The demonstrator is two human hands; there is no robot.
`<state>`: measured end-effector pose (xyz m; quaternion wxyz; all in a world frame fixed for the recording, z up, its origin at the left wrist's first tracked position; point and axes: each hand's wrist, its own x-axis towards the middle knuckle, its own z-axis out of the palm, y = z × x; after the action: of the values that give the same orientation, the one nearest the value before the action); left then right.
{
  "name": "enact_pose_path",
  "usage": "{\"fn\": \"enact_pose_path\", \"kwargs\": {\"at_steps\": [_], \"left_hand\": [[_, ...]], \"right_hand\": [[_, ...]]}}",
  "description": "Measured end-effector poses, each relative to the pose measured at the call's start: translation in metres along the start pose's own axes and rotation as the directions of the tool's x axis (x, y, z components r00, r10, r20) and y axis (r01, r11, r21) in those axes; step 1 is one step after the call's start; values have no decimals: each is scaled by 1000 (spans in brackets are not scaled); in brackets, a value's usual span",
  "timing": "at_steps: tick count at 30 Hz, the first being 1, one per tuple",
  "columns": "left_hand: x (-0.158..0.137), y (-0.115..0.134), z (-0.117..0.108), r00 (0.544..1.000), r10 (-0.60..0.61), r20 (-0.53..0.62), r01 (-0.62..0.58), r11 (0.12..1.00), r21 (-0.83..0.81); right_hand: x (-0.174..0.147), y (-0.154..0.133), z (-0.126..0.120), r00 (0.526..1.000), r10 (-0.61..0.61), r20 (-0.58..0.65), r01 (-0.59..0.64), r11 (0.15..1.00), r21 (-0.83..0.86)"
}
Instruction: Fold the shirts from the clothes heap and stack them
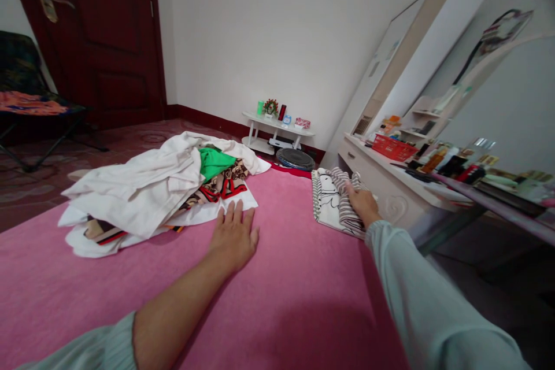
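My left hand (234,237) lies flat on the pink bed cover (286,277), fingers apart. Its fingertips reach the edge of a heap of clothes with a white garment (143,176) on top. A green cloth (215,162) and a brown patterned garment with red trim (221,185) show from under the white one. At the right edge of the bed, my right hand (363,203) is closed on a folded striped cloth (344,191), thumb on top. This cloth rests on a folded white cloth with black line drawings (326,193). The fingers' undersides are hidden.
A dressing table (373,167) with a red basket (392,147) and several bottles stands close on the right. Beyond the bed are a round dark object (295,158) and a low white shelf (277,122). A folding chair (34,98) stands left, near the door (99,29).
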<state>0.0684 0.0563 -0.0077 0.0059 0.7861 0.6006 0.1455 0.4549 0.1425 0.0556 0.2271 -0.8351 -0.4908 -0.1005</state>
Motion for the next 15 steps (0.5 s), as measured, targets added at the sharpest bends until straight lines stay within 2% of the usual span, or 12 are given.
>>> {"fn": "enact_pose_path", "kwargs": {"at_steps": [5, 10, 11, 13, 15], "left_hand": [[0, 0, -1, 1000, -4, 2, 4, 1000, 17], [0, 1, -3, 1000, -5, 2, 4, 1000, 28], [0, 1, -3, 1000, -7, -1, 7, 999, 33], [-1, 1, -3, 1000, -9, -6, 10, 999, 38], [-1, 2, -2, 1000, -9, -13, 10, 999, 39]], "right_hand": [[7, 29, -6, 997, 15, -70, -7, 993, 114], [1, 61, -22, 960, 256, -112, -259, 966, -11], [-4, 62, -24, 956, 265, -125, -273, 961, -48], [-14, 56, -26, 970, 201, -138, -214, 973, -87], [-24, 40, -28, 988, 121, -93, -129, 987, -91]]}}
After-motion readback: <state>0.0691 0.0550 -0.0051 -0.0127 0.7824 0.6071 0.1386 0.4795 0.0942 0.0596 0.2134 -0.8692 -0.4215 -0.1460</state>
